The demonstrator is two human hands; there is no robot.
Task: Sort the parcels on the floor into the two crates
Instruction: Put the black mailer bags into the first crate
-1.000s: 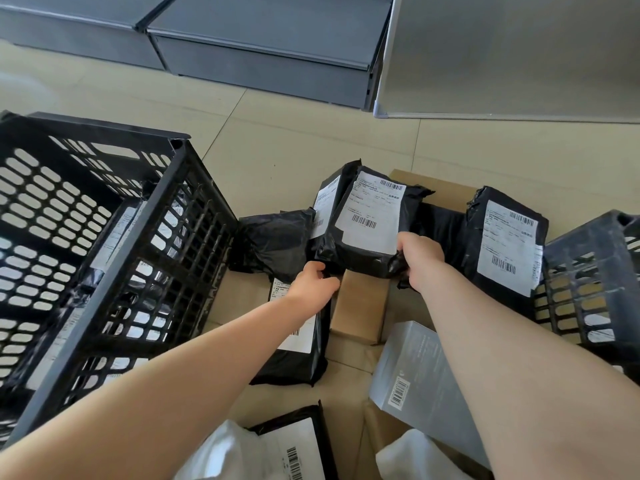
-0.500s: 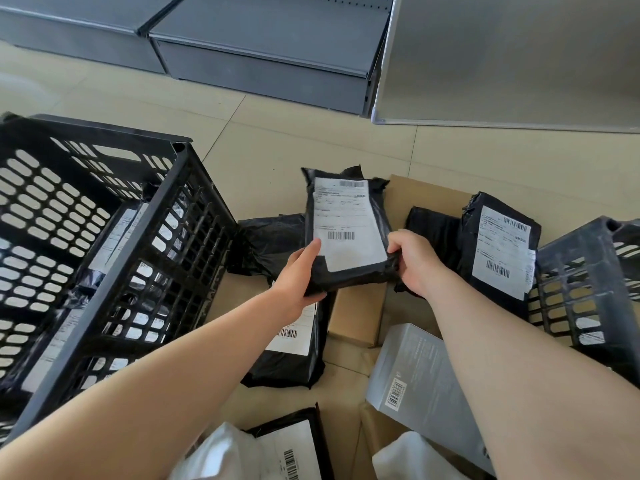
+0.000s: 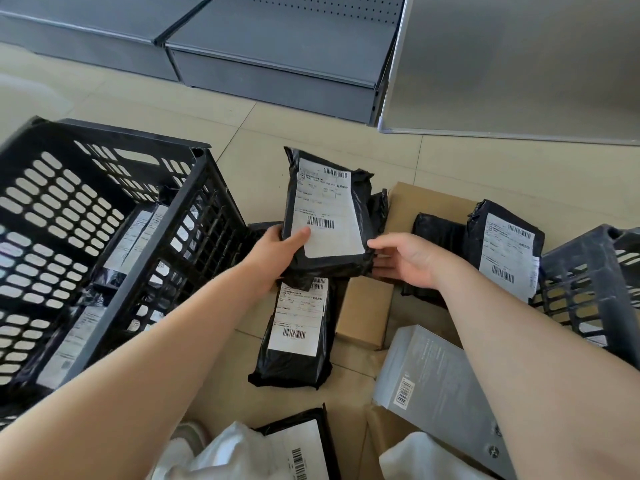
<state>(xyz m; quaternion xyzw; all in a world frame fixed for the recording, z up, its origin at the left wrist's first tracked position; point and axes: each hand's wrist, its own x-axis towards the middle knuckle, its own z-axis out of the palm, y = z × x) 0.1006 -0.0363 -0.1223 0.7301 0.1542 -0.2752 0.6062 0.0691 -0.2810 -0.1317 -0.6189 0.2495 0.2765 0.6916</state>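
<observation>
My left hand (image 3: pixel 273 251) grips a black parcel (image 3: pixel 325 202) with a white label by its lower left corner, thumb on the label, and holds it up above the floor pile. My right hand (image 3: pixel 412 261) is at the parcel's lower right corner with straight fingers, thumb tip touching the edge. The black crate (image 3: pixel 166 244) stands at the left with labelled black parcels (image 3: pixel 128 237) inside. The grey crate (image 3: pixel 588 258) shows at the right edge. On the floor lie another black parcel (image 3: pixel 298 341), a black parcel (image 3: pixel 502 251) by the grey crate and a small brown box (image 3: pixel 363 313).
A grey box (image 3: pixel 433 382), a black parcel (image 3: pixel 298 448) and white bags (image 3: pixel 225 455) lie nearest me. Flat cardboard (image 3: pixel 422 202) lies under the pile. Grey shelving bases (image 3: pixel 277 64) and a metal panel (image 3: pixel 519 64) stand at the back on the tiled floor.
The held parcel has been lifted and turned label-up toward the left. My right hand has loosened from gripping it to straight fingers at its corner. My left hand now holds it.
</observation>
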